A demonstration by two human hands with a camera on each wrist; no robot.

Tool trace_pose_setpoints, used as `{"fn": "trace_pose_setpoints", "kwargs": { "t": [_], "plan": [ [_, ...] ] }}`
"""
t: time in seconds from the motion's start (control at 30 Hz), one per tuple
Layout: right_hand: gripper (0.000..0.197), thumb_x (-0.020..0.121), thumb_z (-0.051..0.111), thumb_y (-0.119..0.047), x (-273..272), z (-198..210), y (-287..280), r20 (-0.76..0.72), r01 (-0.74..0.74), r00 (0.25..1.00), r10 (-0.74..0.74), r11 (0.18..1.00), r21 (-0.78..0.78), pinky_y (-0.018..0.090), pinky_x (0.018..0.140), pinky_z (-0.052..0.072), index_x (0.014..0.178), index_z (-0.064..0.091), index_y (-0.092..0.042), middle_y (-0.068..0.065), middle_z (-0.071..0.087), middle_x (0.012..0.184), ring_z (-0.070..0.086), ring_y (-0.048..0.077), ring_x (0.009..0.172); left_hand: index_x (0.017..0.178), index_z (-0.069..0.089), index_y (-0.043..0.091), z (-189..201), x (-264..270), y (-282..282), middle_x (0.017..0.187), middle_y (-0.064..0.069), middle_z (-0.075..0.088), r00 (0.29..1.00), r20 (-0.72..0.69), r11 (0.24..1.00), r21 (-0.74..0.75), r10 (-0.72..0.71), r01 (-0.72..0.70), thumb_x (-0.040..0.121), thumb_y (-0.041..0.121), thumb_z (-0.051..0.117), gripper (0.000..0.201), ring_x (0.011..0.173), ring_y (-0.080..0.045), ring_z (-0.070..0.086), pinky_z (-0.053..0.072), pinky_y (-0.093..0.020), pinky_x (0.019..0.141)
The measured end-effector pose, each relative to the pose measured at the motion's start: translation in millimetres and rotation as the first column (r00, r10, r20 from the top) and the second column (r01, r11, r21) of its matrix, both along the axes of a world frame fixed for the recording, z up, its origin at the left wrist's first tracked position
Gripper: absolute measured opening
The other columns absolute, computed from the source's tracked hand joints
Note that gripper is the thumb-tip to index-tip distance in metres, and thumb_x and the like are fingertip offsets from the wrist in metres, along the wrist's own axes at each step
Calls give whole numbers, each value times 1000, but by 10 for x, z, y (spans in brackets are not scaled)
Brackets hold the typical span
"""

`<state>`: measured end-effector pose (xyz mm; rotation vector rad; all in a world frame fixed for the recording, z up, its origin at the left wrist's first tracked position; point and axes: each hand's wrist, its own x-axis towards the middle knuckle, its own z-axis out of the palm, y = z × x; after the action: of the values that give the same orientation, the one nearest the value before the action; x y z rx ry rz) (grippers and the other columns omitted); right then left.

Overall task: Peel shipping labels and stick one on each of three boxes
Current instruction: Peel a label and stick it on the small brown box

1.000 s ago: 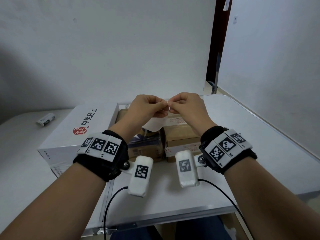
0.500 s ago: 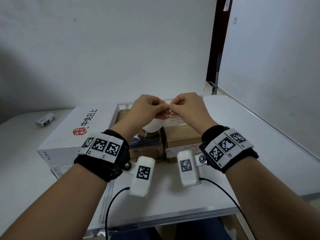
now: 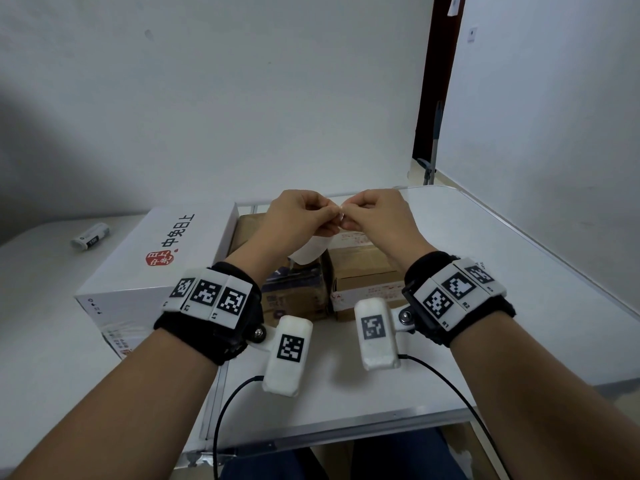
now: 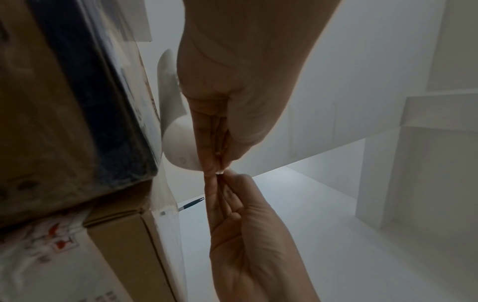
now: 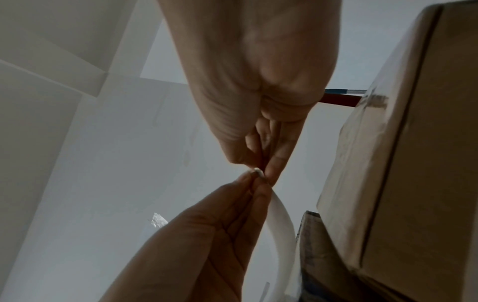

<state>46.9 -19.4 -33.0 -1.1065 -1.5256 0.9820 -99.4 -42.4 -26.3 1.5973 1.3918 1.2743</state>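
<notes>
Two hands meet at one corner of a white label sheet [image 3: 309,251]: the left hand [image 3: 294,221] has thumb and forefinger closed tight on the paper's top edge, and the right hand [image 3: 375,220] brings its own pinched fingers [image 5: 275,163] up against them, nails working at the same corner, so both sets of fingers are together and clamped on the sheet rather than spread. Below the left fingers [image 4: 209,155] the sheet hangs in a loose curl, which suggests thin, light, floppy stock that will fold or stick to itself if let swing; the judgement is that the safest hold is the one in use, right at the corner, with the backing pinched flat on one side and a nail lifting the sticky layer on the other. Whether the layers have begun to part is too small to tell. Just under the hanging sheet, on the tabletop [image 3: 519,271], stand two brown cardboard boxes [image 3: 363,268] side by side, stiff enough to press a label onto. Beside them, off to the left of the left fingers, lies a large white box [image 3: 166,258] with red and black print. Farther out on that side rests a small white cylinder [image 3: 90,236].
</notes>
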Motion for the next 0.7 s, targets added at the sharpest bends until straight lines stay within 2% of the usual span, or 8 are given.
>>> {"fn": "trace_pose_setpoints", "kwargs": {
  "t": [0.1, 0.2, 0.27, 0.33, 0.47, 0.57, 0.7],
  "plan": [
    [10, 85, 64, -6, 31, -9, -11, -123, -95, 989, 84, 992, -87, 33, 84, 59, 78, 71, -7, 13, 73, 89, 74, 21, 85, 84, 69, 1, 2, 3, -10, 83, -14, 72, 1000, 7, 1000, -6, -2, 2, 88, 11, 64, 12, 75, -19, 71, 59, -27, 77],
    [16, 89, 63, -7, 55, -27, -29, -274, -205, 949, 155, 965, -162, 30, 88, 57, 94, 69, 6, 19, 71, 98, 72, 23, 93, 82, 68, 4, 3, -18, -3, 81, -11, 72, 999, 46, 999, -35, -29, 30, 89, 11, 63, 10, 75, -17, 70, 58, -25, 78],
    [27, 87, 67, -15, 54, -41, -30, -292, -251, 936, 196, 954, -163, 30, 90, 56, 101, 67, 8, 19, 71, 103, 71, 23, 98, 88, 68, 1, 9, -35, -3, 80, -9, 71, 998, 45, 997, -55, -43, 46, 89, 12, 62, 12, 74, -14, 70, 57, -21, 74],
    [30, 85, 69, -16, 42, -44, -27, -275, -256, 939, 207, 954, -157, 26, 88, 57, 104, 67, 8, 16, 71, 102, 70, 20, 97, 95, 67, -3, 11, -50, 6, 80, -8, 71, 998, 38, 995, -78, -53, 56, 90, 13, 62, 17, 73, -12, 69, 56, -19, 72],
    [21, 86, 67, -6, 30, -36, -6, -279, -216, 945, 170, 966, -145, 21, 81, 58, 100, 66, 9, 13, 68, 91, 67, 17, 85, 98, 65, -5, 12, -64, 25, 78, -8, 70, 992, 96, 989, -119, -80, 91, 92, 11, 59, 18, 69, -10, 67, 57, -21, 74],
    [9, 87, 65, -5, 36, -51, 0, -264, -203, 952, 158, 967, -153, 19, 78, 59, 91, 69, 3, 8, 69, 85, 68, 13, 79, 96, 64, -3, 11, -62, 29, 80, -8, 69, 988, 128, 986, -133, -86, 103, 93, 10, 58, 15, 69, -11, 67, 56, -19, 72],
    [9, 90, 61, -3, 56, -64, 26, -325, -215, 935, 144, 957, -194, 25, 85, 58, 87, 69, 0, 11, 69, 89, 67, 15, 82, 90, 64, 0, 2, -64, 28, 78, -8, 69, 989, 139, 985, -160, -45, 68, 93, 9, 55, 13, 66, -11, 66, 55, -17, 66]
  ]
}}
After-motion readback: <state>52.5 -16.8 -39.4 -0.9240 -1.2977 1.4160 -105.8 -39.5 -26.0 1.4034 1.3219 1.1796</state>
